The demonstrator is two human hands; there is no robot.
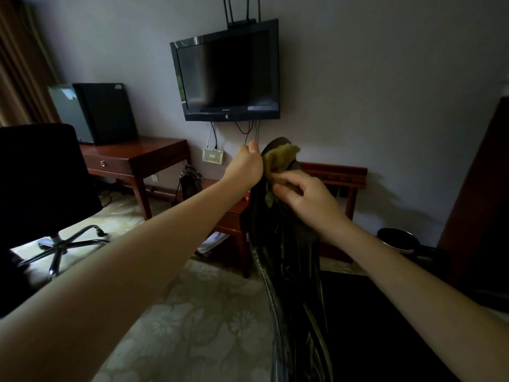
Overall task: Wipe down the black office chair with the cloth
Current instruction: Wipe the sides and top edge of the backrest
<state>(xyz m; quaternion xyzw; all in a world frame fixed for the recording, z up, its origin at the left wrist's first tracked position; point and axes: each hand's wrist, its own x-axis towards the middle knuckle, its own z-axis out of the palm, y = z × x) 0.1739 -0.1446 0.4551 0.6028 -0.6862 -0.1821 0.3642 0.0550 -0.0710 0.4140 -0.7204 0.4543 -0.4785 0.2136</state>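
Note:
A long dark cloth (286,244) with a yellow-green patch at its top hangs in mid-air in front of me. My left hand (246,166) grips its upper edge with curled fingers. My right hand (303,197) pinches the cloth just below the yellow-green patch. The black office chair (41,175) stands at the far left on a chrome star base, well apart from both hands and the cloth.
A wooden desk (137,158) holds a black box and a small fridge behind the chair. A wall TV (228,73) hangs above. A low wooden rack (338,175) and handbag (190,183) stand by the wall, a round black bin (399,238) at right. Patterned carpet lies below.

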